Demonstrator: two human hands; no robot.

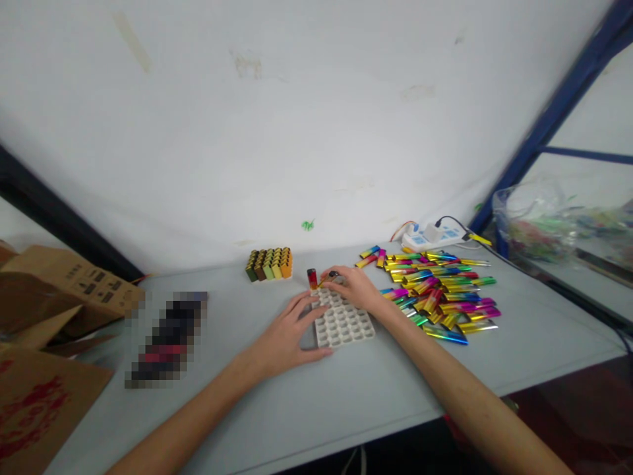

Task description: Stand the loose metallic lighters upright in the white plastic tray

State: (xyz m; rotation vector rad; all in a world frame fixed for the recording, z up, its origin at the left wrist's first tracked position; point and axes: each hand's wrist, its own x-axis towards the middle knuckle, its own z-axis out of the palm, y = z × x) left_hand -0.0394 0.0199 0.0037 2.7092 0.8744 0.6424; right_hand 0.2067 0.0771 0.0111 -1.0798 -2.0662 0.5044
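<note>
In the head view, your left hand (291, 333) rests with thumb and fingers spread along the left side of the white tray (343, 323), which lies on the table (346, 396). Your right hand (350, 285) pinches a tilted lighter (333, 274) over the tray's far end, just beside a red lighter (312, 278) standing at the far left corner. Right of the tray lies a loose heap of shiny lighters (435, 300); a block of upright lighters (270, 265) stands near the wall (316, 132).

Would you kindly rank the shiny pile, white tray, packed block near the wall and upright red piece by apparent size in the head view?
Largest to smallest:
shiny pile
white tray
packed block
upright red piece
</note>
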